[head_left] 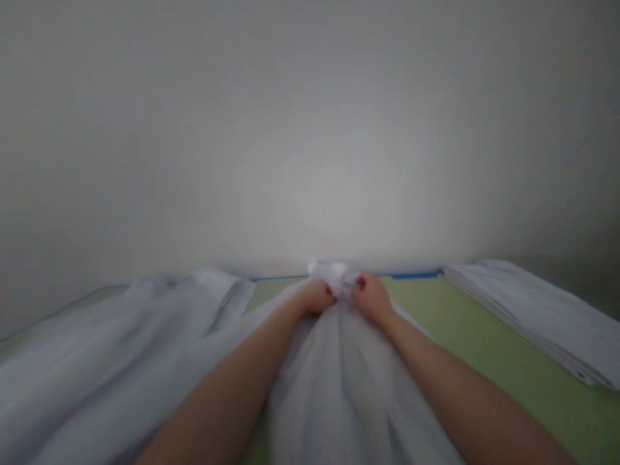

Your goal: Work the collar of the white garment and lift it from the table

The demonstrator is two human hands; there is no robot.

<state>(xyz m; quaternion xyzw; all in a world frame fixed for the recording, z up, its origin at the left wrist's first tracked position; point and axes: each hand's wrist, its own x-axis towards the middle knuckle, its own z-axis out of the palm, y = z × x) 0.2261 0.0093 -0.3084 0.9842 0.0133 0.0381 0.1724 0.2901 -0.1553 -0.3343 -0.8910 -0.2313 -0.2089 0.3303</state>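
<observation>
Both my arms reach forward over a white cloth [334, 387], perhaps a garment, whose far end is bunched into gathers. My left hand [318, 297] is closed on the left side of the gathered end. On its right side, my right hand [371, 297] pinches the same fabric, dark red nails showing. A small crumpled flap of the cloth stands up between and just beyond the hands. From there the fabric falls toward me in long folds between my forearms. The picture is dim and slightly blurred.
More white cloth [121, 349] lies loosely spread on the left. A flat, folded stack of white cloth [542, 316] rests at the right. Beneath is a pale green surface [426, 303] with a blue edge [414, 276], meeting a plain grey wall [310, 129].
</observation>
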